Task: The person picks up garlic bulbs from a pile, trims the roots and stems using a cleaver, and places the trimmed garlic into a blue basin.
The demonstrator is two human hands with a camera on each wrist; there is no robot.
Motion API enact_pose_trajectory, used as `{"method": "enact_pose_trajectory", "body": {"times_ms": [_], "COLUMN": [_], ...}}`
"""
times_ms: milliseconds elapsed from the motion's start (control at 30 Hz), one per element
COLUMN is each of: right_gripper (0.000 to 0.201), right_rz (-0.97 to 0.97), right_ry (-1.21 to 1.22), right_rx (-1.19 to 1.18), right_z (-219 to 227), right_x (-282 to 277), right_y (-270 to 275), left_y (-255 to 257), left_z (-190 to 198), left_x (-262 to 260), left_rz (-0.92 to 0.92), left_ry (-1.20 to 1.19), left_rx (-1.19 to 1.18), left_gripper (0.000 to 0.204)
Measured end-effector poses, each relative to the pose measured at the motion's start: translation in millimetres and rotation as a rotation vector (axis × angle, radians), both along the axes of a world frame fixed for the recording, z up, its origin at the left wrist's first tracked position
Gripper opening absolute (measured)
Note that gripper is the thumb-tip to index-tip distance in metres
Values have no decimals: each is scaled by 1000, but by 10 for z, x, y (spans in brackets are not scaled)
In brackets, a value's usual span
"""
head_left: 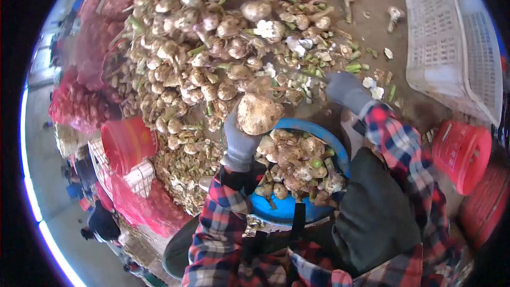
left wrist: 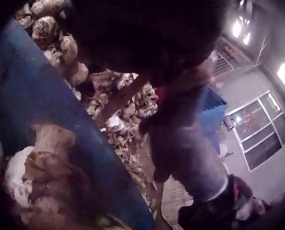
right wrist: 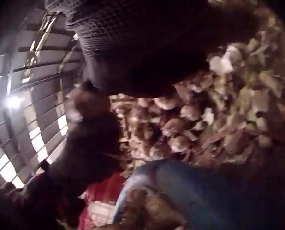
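Note:
In the head view my left hand (head_left: 239,141), in a grey glove, grips a large garlic bulb (head_left: 258,114) over the left rim of a blue basin (head_left: 340,149). My right hand (head_left: 348,93), also gloved in grey, is beyond the basin's right side. From it a thin, dark, knife-like tool (head_left: 305,76) points left toward the bulb; its handle is hidden by the fingers. Trimmed garlic bulbs (head_left: 297,162) fill much of the basin between my legs. The left wrist view shows the basin rim (left wrist: 92,143) close up, with the right hand (left wrist: 181,148) across from it.
A big heap of garlic (head_left: 212,58) with stalks spreads ahead, with cut scraps (head_left: 308,48) at its right. On the left are a red bucket (head_left: 127,143) and red mesh sacks (head_left: 79,101). A white crate (head_left: 435,37) and another red bucket (head_left: 459,154) stand right.

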State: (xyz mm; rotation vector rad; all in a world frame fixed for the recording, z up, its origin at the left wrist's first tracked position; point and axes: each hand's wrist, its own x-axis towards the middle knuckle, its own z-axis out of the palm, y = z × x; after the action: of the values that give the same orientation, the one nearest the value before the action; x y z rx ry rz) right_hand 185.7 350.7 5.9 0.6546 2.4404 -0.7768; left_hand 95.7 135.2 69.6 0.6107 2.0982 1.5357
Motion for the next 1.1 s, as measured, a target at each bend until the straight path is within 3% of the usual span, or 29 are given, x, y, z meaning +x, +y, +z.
{"method": "enact_pose_trajectory", "body": {"times_ms": [100,167,233,267,367,433,467,500,533,600,633,700,733,800,833,900,933,967,1033,1100], "right_gripper": [23,22,21,22,24,27,29,31,31,39,39,35,35,35,35,29,31,31,33,37], "right_rz": [-149,50,194,266,242,180,114,35,46,-300,-308,-504,-510,-739,-737,-749,-659,-659,-213,-105], "right_ry": [61,301,393,348,403,516,269,22,27,117,118,119,111,363,365,681,640,636,534,471], "right_rx": [69,25,-28,-28,-62,-48,-30,-16,-16,-49,-41,-640,-644,-1492,-1491,-1268,-1289,-1288,-805,-697], "right_z": [140,351,650,749,635,342,276,238,199,255,279,577,477,227,182,299,339,313,280,294], "right_x": [147,10,-51,-96,-91,-45,-73,-73,-46,37,46,-45,-54,-165,-175,-165,-168,-169,-210,-231], "right_y": [-19,-265,-462,-509,-495,-299,-162,-93,-82,-127,-105,-117,-179,-234,-200,-142,-88,-71,-61,-12], "left_y": [-78,-66,-171,-162,-177,-86,13,8,-15,-11,47,190,231,320,330,331,308,307,314,329], "left_z": [-156,-362,-470,-483,-480,-398,-206,-113,-157,-161,-158,-186,-191,-22,-95,-326,-397,-396,-378,-357], "left_x": [-53,-177,-193,-170,-151,-34,23,44,24,28,17,-3,-35,-105,-132,-155,-142,-124,-114,-99], "left_rz": [-58,-92,-497,-450,-395,24,-32,-34,13,63,3,-151,-260,-364,-363,120,237,239,35,-167], "left_ry": [48,56,882,962,642,-246,-80,-85,-100,-120,-21,62,309,753,756,209,-529,-533,-220,90], "left_rx": [-77,-118,-531,-496,-488,-126,-102,-26,-3,19,-43,-52,-170,-363,-361,-108,197,197,113,17], "left_gripper": [43,41,33,26,33,43,49,46,48,49,50,52,52,51,51,41,39,39,32,26]}}
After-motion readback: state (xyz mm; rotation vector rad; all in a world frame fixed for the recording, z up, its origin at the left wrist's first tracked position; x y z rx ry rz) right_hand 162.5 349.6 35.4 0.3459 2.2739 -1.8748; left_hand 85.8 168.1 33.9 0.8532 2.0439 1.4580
